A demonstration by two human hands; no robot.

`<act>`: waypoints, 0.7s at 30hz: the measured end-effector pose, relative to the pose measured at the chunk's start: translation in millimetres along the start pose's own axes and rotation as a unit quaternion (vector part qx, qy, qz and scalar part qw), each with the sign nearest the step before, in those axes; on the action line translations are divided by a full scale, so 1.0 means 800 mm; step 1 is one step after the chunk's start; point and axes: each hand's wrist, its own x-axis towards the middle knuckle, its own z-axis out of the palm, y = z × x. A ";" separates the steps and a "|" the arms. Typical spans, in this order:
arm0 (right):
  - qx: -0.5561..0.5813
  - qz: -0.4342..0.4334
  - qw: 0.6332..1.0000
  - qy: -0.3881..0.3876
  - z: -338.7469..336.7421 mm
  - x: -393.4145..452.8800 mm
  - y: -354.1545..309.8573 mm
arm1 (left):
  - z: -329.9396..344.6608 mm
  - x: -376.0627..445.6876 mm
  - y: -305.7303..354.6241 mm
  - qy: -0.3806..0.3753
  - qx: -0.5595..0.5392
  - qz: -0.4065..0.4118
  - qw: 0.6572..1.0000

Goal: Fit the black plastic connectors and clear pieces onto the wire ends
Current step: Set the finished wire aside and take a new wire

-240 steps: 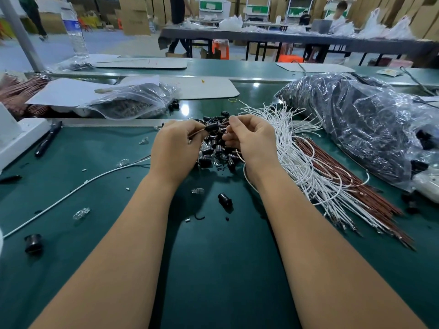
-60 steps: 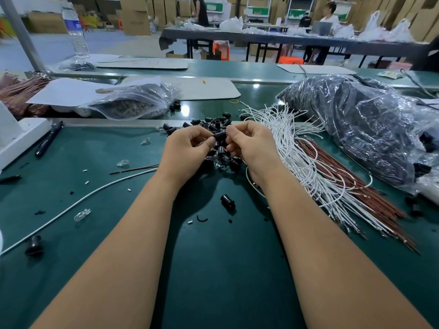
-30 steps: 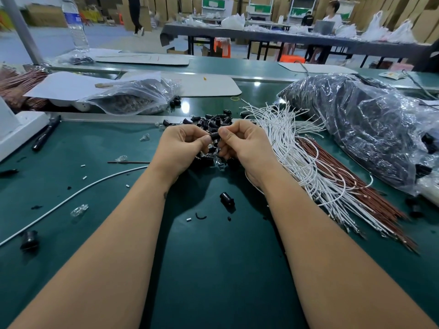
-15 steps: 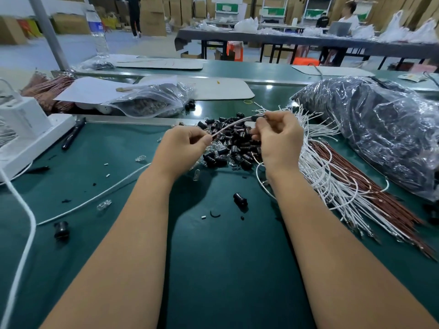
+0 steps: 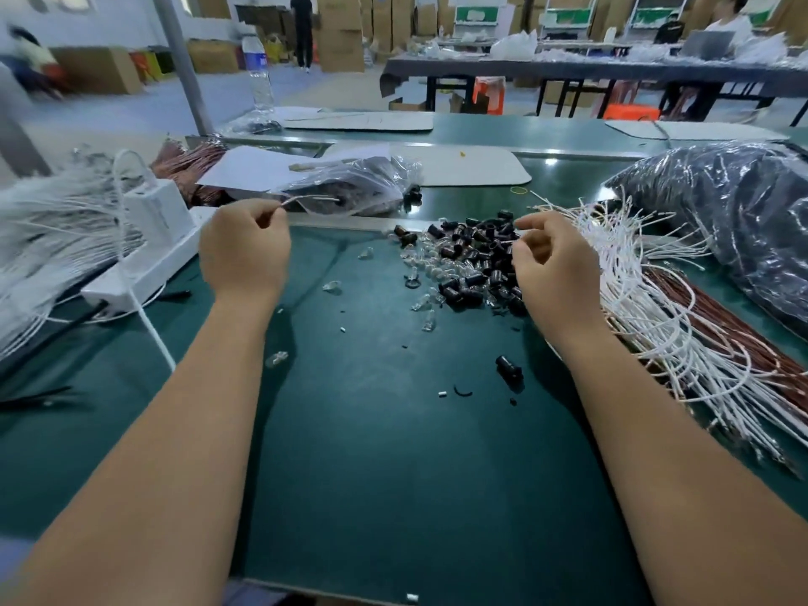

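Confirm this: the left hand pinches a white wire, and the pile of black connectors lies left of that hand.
Not quite. The left hand does pinch a white wire, but the pile of black connectors lies to its right, between it and the right hand. The head view shows this.

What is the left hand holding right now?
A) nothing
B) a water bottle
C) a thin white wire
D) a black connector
C: the left hand pinches a thin white wire between thumb and fingers, away from the heap of black connectors near the right hand.
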 end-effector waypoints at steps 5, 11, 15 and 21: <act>-0.041 -0.026 0.998 -0.040 0.000 -0.003 0.001 | -0.013 -0.004 -0.042 -0.095 0.112 -0.068 0.987; -0.061 -0.027 0.996 -0.059 -0.003 -0.003 0.006 | -0.006 -0.004 -0.045 -0.167 0.251 -0.026 0.953; -0.069 -0.036 0.994 -0.071 -0.007 -0.003 0.001 | 0.020 -0.010 -0.014 -0.142 0.096 0.026 0.985; -0.042 -0.122 0.978 -0.163 0.010 -0.009 -0.032 | 0.041 -0.024 0.059 -0.211 -0.223 0.009 0.952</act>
